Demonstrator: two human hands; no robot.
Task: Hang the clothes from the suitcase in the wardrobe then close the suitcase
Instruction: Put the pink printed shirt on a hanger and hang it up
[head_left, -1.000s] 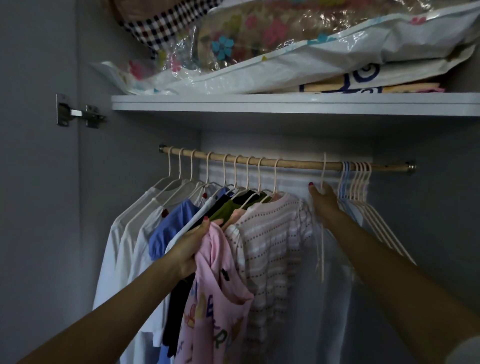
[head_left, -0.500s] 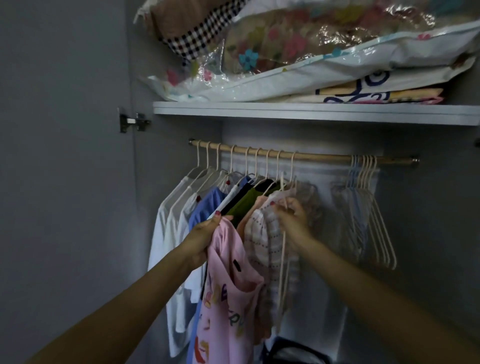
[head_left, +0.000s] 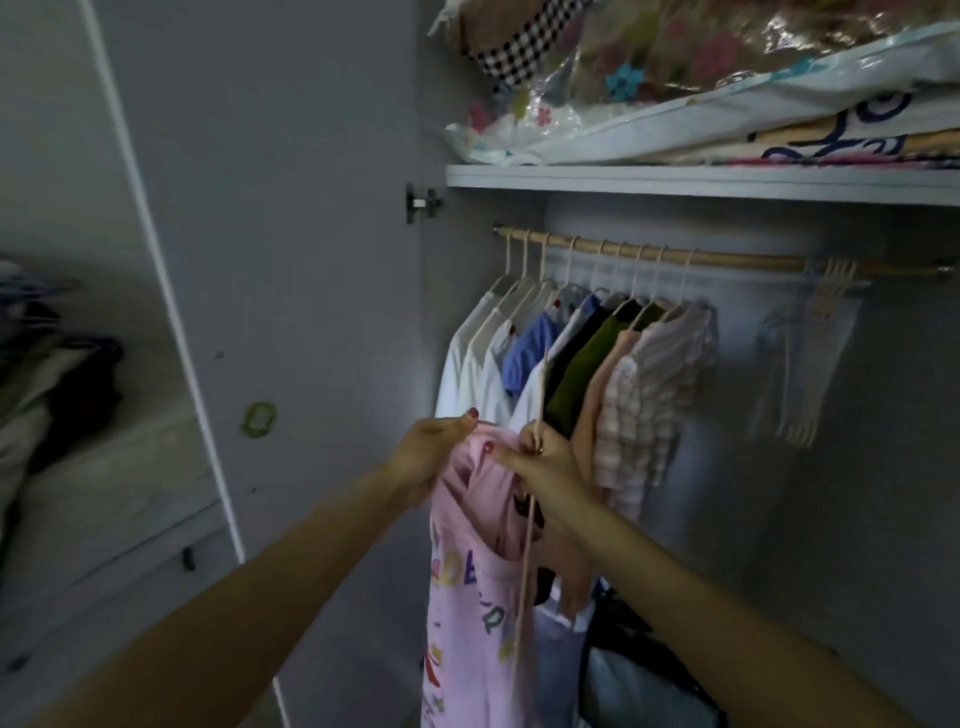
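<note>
While held: two hands (head_left: 483, 457), one shirt (head_left: 472, 582).

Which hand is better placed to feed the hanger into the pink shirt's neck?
Right. The right hand already grips the thin pale hanger at the printed pink shirt collar, while the left hand holds the collar open.

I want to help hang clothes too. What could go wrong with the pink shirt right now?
The pink shirt is only pinched at its neck by the left hand, so it might slip. The right hand holds the thin hanger beside it, not yet inside; it could snag the hanging clothes.
</note>
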